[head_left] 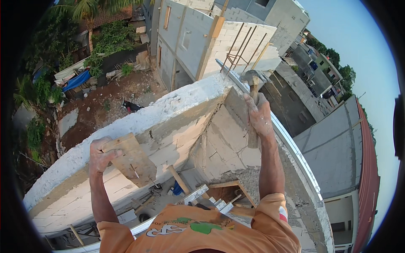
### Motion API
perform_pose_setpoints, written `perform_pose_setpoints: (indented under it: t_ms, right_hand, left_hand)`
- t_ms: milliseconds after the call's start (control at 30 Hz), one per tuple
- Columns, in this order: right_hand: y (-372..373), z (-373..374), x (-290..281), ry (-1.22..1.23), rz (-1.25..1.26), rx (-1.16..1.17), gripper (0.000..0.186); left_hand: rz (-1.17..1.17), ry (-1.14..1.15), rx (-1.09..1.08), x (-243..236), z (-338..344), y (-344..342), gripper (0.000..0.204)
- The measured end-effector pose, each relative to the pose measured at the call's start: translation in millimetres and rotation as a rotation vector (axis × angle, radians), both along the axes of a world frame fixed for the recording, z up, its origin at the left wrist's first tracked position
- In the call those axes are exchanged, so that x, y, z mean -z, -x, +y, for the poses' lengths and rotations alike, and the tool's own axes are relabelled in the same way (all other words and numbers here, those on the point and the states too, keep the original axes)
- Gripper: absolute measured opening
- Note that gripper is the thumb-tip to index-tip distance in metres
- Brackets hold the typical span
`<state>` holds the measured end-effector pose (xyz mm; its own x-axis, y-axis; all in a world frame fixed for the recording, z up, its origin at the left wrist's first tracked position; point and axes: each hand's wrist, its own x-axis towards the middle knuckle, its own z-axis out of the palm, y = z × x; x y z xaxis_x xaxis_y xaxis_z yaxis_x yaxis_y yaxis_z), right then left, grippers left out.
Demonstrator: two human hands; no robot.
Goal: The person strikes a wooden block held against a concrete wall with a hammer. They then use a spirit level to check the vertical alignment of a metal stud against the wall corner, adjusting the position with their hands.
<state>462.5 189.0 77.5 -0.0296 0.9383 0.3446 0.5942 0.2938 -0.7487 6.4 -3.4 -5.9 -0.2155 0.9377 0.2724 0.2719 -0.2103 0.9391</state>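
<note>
My left hand (101, 156) is closed on the edge of a flat wooden board (135, 164), thumb on its near face. The board is tilted, over the inner side of a block wall, and a thin pale rod or nail shows against its lower part. My right hand (259, 116), dusty with white powder, grips a hammer (253, 138) by its wooden handle. The hammer's metal head points up and away, near the corner where the wall tops meet. A gap separates the hammer from the board.
The rough white wall top (168, 105) curves from lower left to the corner. Along the right wall runs a long metal channel (291, 139). Steel rebars (242, 46) rise beyond the corner. Below lie timber pieces (179, 180) and rubble; outside, the ground (90, 118) is far down.
</note>
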Motion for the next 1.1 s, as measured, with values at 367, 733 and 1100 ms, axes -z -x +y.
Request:
perform_pose_setpoints:
  t_ms: [367, 733, 1100]
  right_hand:
    - [2.7, 39.0, 114.8, 0.193, -0.066, 0.17, 0.049]
    - [-12.5, -95.6, 183.1, 0.476, 0.106, 0.148, 0.04]
    - [19.6, -33.3, 45.4, -0.045, 0.289, 0.054, 0.04]
  left_hand:
    - [0.025, 0.011, -0.005, 7.5, 2.6, 1.1, 0.026]
    - [0.0, 0.044, -0.009, -8.5, -3.2, -5.9, 0.022]
    - [-0.002, 0.066, -0.07, -5.9, -5.9, -2.7, 0.023]
